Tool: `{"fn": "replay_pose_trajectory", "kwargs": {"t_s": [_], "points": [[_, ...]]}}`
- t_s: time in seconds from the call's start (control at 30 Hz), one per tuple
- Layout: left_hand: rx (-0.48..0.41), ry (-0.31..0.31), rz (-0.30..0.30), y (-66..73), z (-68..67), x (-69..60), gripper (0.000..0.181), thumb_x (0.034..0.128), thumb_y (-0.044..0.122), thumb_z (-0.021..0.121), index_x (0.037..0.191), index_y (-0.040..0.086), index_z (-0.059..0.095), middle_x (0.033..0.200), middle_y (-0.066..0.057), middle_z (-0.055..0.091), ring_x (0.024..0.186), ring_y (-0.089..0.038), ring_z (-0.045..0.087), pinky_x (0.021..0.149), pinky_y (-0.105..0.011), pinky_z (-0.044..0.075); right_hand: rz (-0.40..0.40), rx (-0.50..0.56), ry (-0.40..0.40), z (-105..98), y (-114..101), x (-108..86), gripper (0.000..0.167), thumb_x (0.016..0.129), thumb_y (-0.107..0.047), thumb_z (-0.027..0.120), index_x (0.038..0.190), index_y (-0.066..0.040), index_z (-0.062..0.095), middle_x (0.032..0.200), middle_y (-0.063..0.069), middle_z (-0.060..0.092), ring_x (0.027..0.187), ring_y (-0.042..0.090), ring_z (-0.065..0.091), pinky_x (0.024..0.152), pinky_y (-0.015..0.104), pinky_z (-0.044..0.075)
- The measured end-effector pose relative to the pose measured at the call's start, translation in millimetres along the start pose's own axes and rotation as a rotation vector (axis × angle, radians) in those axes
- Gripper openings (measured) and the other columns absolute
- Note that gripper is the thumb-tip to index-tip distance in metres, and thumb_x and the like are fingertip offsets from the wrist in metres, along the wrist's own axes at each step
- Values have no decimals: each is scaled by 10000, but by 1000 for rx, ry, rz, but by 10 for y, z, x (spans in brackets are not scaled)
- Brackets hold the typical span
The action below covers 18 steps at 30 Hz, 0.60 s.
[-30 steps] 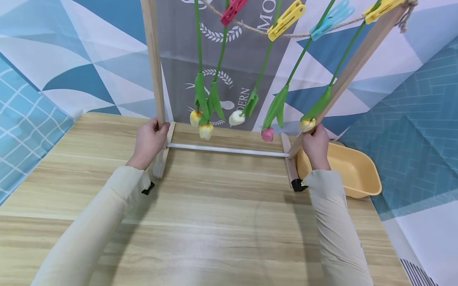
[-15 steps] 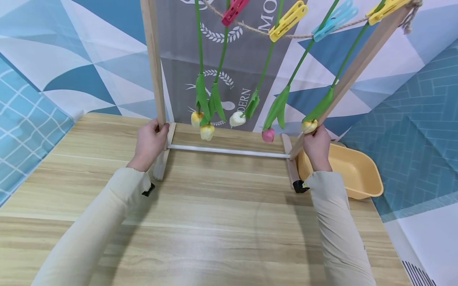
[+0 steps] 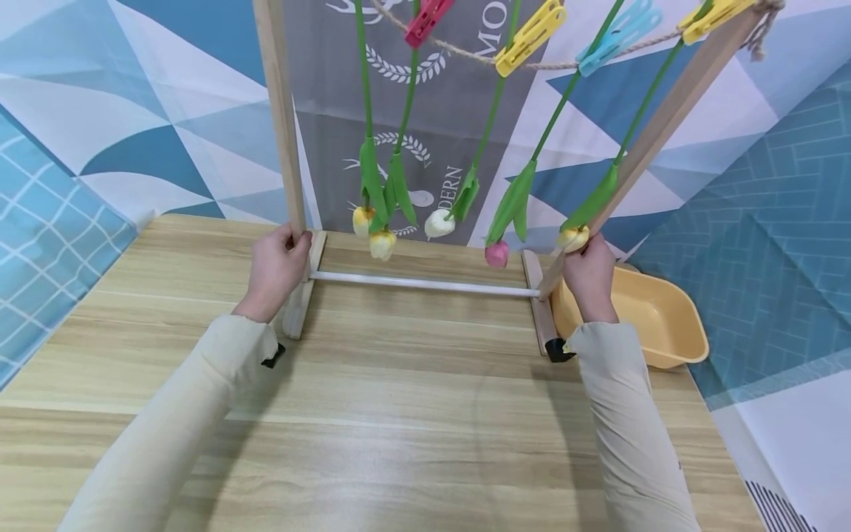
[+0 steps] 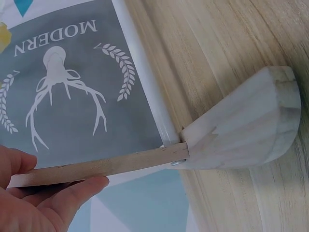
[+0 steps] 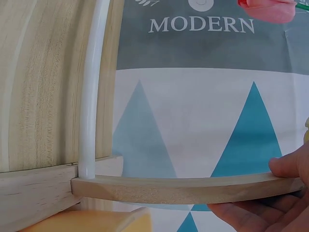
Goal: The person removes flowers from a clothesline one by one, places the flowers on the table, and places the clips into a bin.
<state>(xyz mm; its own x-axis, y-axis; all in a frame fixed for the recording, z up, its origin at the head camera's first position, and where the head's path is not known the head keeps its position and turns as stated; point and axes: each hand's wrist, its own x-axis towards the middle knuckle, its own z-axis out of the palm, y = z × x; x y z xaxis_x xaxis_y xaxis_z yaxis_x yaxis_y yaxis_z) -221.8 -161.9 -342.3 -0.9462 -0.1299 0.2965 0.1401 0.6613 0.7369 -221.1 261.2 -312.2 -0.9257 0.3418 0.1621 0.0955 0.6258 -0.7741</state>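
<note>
A wooden rack stands on the table, its left post (image 3: 282, 111) and right post (image 3: 671, 111) joined low down by a white rod (image 3: 425, 283). My left hand (image 3: 274, 266) grips the left post just above its foot (image 4: 241, 125); in the left wrist view thumb and fingers lie on either side of the wood. The right post is held near its base by my right hand (image 3: 590, 273). Several tulips hang head down from a twine (image 3: 465, 52), among them a white tulip (image 3: 440, 223) and a pink tulip (image 3: 496, 253). A yellow tulip (image 3: 573, 238) hangs right by my right hand.
Clothespins in red (image 3: 428, 22), yellow (image 3: 530, 38) and light blue (image 3: 618, 37) sit on the twine. A yellow plastic basin (image 3: 665, 310) stands behind and right of my right hand. Patterned cloth (image 3: 146, 111) covers the wall behind the wood-grain table (image 3: 372, 428).
</note>
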Motion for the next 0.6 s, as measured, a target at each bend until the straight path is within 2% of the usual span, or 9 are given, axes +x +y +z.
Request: {"fn": "replay_pose_trajectory", "kwargs": {"t_s": [0.33,0.6], "points": [[-4,29,17,-2,9,0,330,972,247,441,762,11,533,716,-148,561,472,-51,406,423,-213,350,-7,24,-10,-15,13,-45,398,973,-140,377,1335,23,404,1297,259,498,1184,390,519,948,508,450],[8,35,41,-32,26,-23,324,966,219,457,736,8,543,749,-162,603,525,-101,434,454,-194,360,-5,27,-5,1,63,-80,385,970,-138,382,1319,20,426,1286,255,514,1172,390,529,942,508,455]]}}
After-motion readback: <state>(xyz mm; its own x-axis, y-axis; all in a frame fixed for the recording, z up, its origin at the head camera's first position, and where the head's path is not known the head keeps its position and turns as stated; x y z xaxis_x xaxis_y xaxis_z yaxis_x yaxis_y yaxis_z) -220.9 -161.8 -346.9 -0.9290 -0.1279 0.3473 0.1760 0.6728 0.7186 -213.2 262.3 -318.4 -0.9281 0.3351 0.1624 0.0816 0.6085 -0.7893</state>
